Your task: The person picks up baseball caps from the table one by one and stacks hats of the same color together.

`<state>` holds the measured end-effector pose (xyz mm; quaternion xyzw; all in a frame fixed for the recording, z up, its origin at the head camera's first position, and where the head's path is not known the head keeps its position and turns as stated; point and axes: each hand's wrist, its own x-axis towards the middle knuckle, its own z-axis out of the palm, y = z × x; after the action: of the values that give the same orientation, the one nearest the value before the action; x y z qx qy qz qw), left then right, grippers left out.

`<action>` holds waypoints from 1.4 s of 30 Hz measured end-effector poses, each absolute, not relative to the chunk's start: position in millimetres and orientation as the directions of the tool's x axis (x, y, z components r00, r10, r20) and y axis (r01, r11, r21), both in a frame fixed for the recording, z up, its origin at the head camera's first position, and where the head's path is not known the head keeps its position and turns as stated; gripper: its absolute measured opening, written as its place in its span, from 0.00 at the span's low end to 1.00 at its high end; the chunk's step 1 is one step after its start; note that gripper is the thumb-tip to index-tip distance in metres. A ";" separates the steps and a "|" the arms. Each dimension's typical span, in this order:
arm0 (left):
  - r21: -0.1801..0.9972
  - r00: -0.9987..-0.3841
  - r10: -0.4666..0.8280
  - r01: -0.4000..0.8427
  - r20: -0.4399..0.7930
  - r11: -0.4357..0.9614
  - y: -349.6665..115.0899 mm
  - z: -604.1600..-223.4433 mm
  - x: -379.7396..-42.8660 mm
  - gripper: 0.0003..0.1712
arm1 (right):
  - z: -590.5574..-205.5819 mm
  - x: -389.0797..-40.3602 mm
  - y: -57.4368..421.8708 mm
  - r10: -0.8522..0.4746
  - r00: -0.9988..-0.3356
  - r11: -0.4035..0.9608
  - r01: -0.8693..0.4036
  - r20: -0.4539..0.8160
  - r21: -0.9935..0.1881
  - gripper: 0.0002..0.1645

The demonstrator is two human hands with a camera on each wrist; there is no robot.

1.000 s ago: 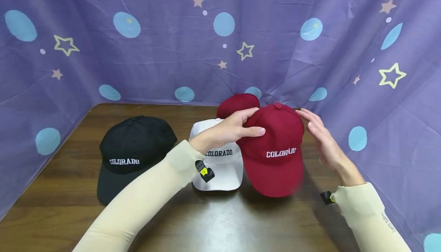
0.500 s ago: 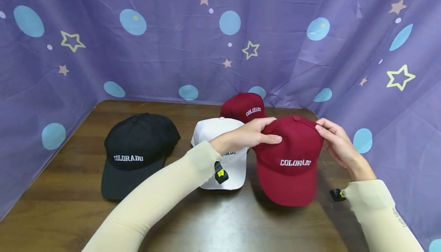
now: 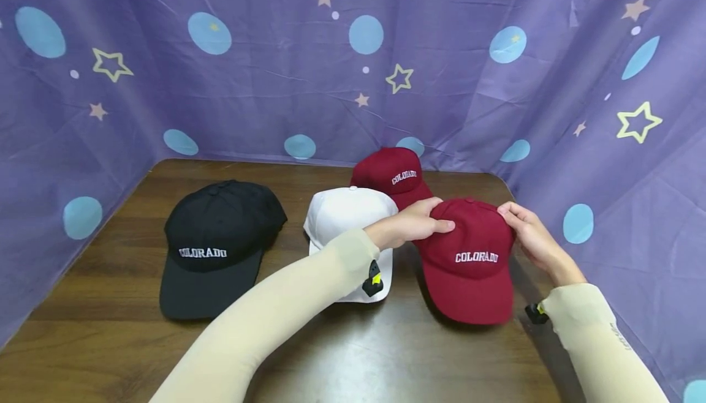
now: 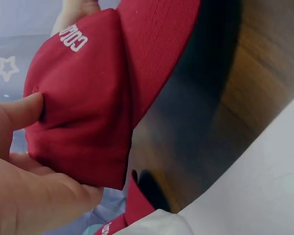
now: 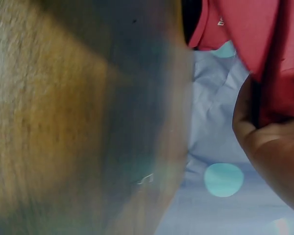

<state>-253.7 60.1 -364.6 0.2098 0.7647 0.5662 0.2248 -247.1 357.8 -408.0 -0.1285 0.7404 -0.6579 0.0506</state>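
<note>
A red baseball cap (image 3: 469, 296) with white COLORADO lettering is held between both hands at the right of the table, its brim toward me. My left hand (image 3: 409, 225) pinches the crown's left side; in the left wrist view the thumb (image 4: 27, 111) presses the outside and the fingers lie behind. My right hand (image 3: 532, 237) grips the crown's right side, and the right wrist view shows its fingers curled at the cap's edge (image 5: 284, 98). Just left of the red cap sits a white cap (image 3: 350, 207), its lettering hidden behind my left forearm.
A second red cap (image 3: 386, 170) stands at the back, behind the white one. To the left, a black COLORADO cap (image 3: 220, 222) rests on the brown wooden table (image 3: 110, 329). A purple curtain (image 3: 265, 72) with stars and dots hangs around the table's back and sides.
The held red cap has moved right and lower, close over the table. My right hand, beside the cap with straight fingers a second ago, now grips its right side.
</note>
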 end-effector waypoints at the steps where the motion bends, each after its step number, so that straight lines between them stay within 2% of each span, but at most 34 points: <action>1: 0.954 -0.825 0.555 0.075 -0.104 0.289 61.4 -366.0 -254.6 0.18 | -410.0 -249.3 357.8 -0.245 -0.966 0.117 -0.119 0.087 -0.986 0.15; 9: 0.914 -0.907 0.405 0.064 -0.113 0.400 69.1 -375.0 -261.5 0.21 | -417.8 -264.3 358.7 -0.163 -0.984 0.240 -0.107 0.069 -0.965 0.14; 17: 0.912 -0.944 0.318 0.054 -0.086 0.406 79.8 -382.9 -265.9 0.21 | -419.3 -271.1 365.0 -0.099 -0.994 0.333 -0.076 0.046 -0.940 0.15; 22: 0.903 -0.949 0.306 0.071 -0.070 0.423 81.2 -383.7 -266.7 0.26 | -421.1 -274.4 364.6 -0.024 -0.999 0.401 -0.053 0.047 -0.915 0.17; 30: 0.883 -0.944 0.311 0.052 -0.108 0.466 77.4 -383.9 -264.1 0.33 | -423.9 -278.1 359.1 0.058 -0.998 0.565 0.029 0.005 -0.825 0.28; 37: 0.887 -0.932 0.341 0.056 -0.118 0.459 74.1 -381.8 -259.8 0.35 | -423.3 -276.2 359.6 0.063 -0.996 0.571 0.082 -0.056 -0.817 0.32; 42: 0.888 -0.925 0.364 0.073 -0.110 0.454 70.4 -376.3 -262.7 0.35 | -416.3 -275.2 354.6 0.061 -0.997 0.570 0.076 -0.050 -0.818 0.34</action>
<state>-262.7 70.4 -376.3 0.1302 0.8403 0.5062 0.1439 -275.2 354.6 -416.3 0.0385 0.8860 -0.4621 0.0080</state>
